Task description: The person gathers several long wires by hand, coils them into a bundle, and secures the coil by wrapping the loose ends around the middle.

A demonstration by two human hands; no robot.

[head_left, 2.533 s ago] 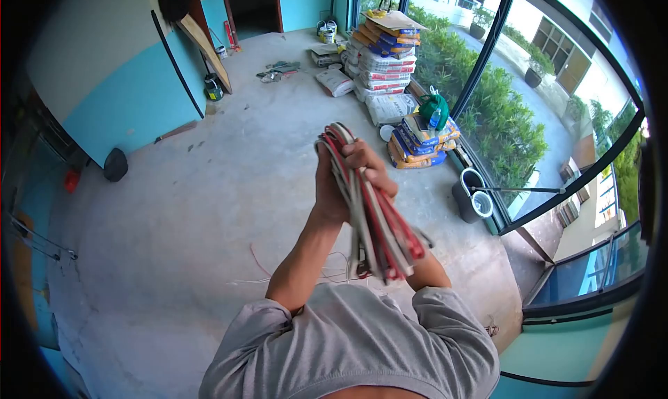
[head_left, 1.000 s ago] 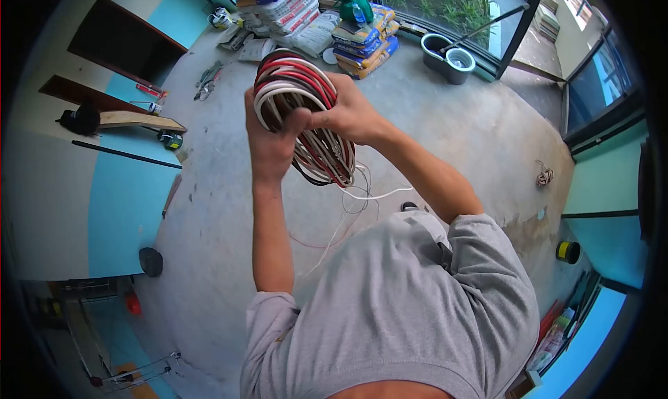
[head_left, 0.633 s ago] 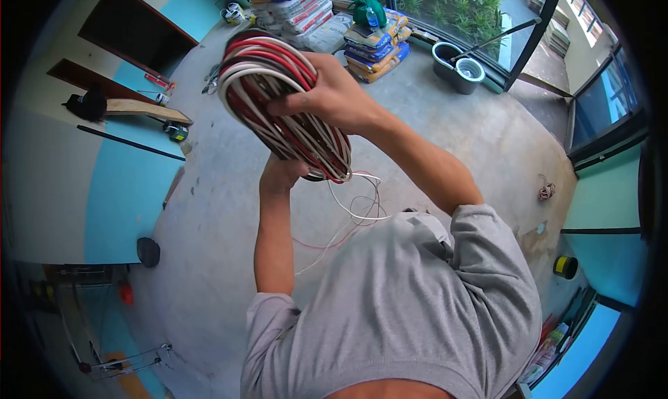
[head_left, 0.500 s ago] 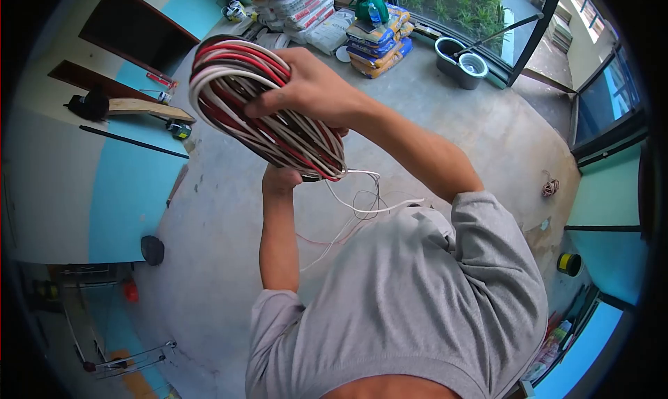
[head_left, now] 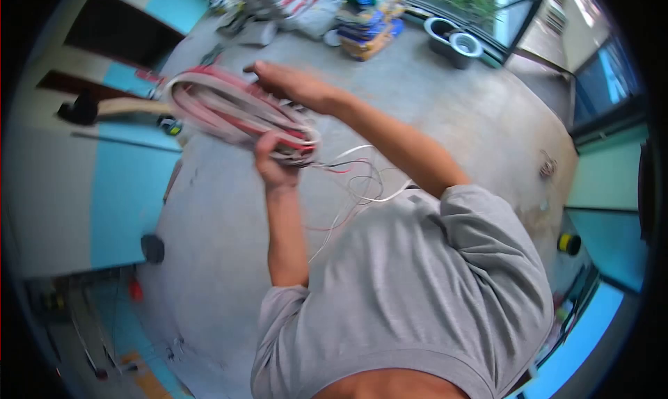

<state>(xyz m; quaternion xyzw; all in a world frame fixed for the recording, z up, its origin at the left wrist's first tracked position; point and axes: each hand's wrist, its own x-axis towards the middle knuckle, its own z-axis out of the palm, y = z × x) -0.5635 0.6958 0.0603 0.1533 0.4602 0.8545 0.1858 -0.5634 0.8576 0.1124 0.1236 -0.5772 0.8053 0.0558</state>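
Red-white wire coil point(head_left: 223, 107) held mid-air above concrete floor point(head_left: 445, 114). Left hand point(head_left: 277, 164) clamped on coil's near end. Right hand point(head_left: 296, 86) laid over top; grip blurred, cannot tell. Winding looks mostly done; loose tails point(head_left: 358, 180) left hanging.

The cable coil point(head_left: 229, 110) sits above the floor point(head_left: 452, 128), in front of the person's chest. The left grip point(head_left: 275, 164) closes around its near end. The right grip point(head_left: 292, 86) lies flat on top, toward its right side. Loose wire ends point(head_left: 358, 183) trail from the near end toward the chest. Behind the coil, stacked sacks point(head_left: 365, 27) lie on the floor, with a bucket point(head_left: 454, 43) to their right. A plank point(head_left: 118, 107) lies to the left of the coil.
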